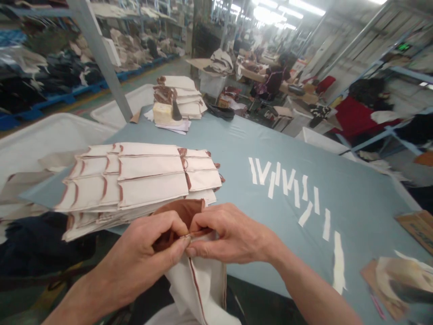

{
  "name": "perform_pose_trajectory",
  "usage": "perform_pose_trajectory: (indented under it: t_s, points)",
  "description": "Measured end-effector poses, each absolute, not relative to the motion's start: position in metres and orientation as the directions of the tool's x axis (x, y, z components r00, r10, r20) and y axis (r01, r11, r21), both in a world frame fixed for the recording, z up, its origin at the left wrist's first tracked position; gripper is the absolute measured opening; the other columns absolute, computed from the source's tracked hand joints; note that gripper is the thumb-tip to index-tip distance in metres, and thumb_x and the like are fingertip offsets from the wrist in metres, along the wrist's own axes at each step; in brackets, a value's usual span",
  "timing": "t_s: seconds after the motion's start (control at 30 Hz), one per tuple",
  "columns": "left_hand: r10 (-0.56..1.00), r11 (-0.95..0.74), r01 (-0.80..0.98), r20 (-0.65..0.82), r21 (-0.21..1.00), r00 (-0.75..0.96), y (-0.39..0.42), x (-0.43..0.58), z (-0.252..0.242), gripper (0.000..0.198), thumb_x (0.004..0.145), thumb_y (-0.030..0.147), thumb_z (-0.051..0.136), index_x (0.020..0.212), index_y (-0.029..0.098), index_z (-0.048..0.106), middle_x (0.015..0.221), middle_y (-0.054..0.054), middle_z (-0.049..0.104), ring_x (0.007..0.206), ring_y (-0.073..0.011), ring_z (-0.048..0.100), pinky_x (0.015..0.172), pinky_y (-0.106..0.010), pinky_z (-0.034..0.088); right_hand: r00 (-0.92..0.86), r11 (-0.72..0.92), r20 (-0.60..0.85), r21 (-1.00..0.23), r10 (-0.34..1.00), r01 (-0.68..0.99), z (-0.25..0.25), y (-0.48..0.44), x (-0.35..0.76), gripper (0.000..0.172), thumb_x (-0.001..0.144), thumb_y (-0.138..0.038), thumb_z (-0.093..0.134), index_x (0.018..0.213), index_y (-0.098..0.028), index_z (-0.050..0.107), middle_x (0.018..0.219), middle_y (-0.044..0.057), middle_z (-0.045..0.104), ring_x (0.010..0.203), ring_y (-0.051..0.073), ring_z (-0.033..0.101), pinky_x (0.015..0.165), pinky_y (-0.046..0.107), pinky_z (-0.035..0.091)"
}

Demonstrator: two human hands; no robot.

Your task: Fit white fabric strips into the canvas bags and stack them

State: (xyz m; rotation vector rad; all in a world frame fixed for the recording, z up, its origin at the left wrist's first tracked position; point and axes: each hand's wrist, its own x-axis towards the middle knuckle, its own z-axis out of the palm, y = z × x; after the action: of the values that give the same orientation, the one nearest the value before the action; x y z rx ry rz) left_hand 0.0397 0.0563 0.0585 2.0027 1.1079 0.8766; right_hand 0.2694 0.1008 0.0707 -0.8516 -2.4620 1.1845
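Note:
Both hands meet at the near edge of the table, pinching the rim of a white sewn fabric piece (211, 275) with brown lining and brown seam edging. My left hand (149, 243) is closed on the rim from the left, thumb and forefinger pressed together. From the right, my right hand (223, 234) grips the same rim right beside it, thumb tips almost touching. The piece's brown inside shows behind the fingers, and its white body hangs down toward my lap. Just beyond lies a layered stack of similar white pieces (152, 167) with brown edges.
Several white strips (297, 193) lie scattered on the blue-grey table (237, 140). At the far end sit another white stack (184, 97) and a yellowish block (163, 113). A metal post (104, 58) and white bins (61, 131) stand left; cardboard (417, 230) lies right. A person (275, 79) works farther back.

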Motion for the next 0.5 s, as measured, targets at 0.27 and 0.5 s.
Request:
perform_pose_trajectory:
  t_s: [0.27,0.5]
  points:
    - [0.759,-0.648,0.408,0.506,0.643,0.409,0.042,0.038,0.061,0.02,0.108,0.017,0.058,0.093,0.026,0.066,0.078,0.004,0.077,0.065,-0.0117,0.074,0.067,-0.016,0.06,-0.792,-0.006,-0.093,-0.994,0.604,0.112,0.062,0.095,0.263,0.046,0.085,-0.057,0.088,0.079,-0.017,0.067,0.07,-0.006,0.059,0.063,0.008,0.045,0.057,0.021,0.035]
    - [0.692,-0.713,0.535,0.578,0.453,0.432,0.009,0.028,0.04,0.032,0.11,0.016,0.05,0.132,0.027,0.071,0.106,-0.005,0.085,0.095,-0.0223,0.082,0.095,-0.03,0.067,-0.744,-0.315,-0.201,-0.949,0.637,-0.013,0.056,0.077,0.259,0.055,0.07,-0.06,0.098,0.076,-0.016,0.066,0.069,-0.006,0.057,0.062,0.008,0.042,0.056,0.021,0.035]
